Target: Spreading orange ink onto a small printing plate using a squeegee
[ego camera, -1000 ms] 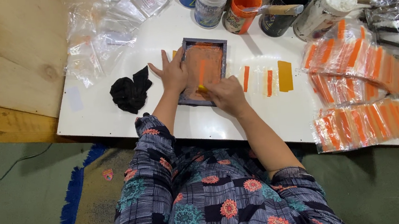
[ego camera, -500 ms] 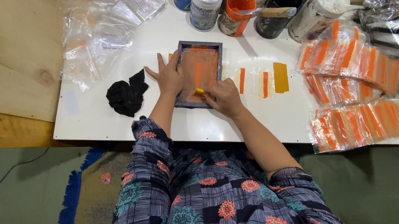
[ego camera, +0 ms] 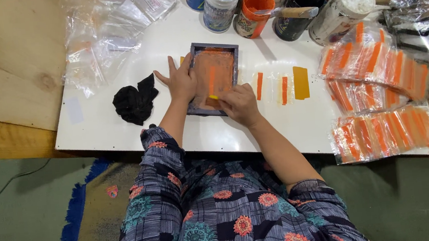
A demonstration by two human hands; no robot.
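Orange ink covers the frame [ego camera: 214,77] on the white table [ego camera: 121,129]. The right hand [ego camera: 240,104] pinches a small yellow scraper [ego camera: 214,97] at the frame's near edge. The left hand [ego camera: 182,80] lies flat and open, pressing the frame's left side. Behind stand paint jars [ego camera: 253,5]; one holds orange paint.

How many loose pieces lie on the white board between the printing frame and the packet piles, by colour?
Orange strips: 2
Mustard-yellow rectangle: 1
Total: 3
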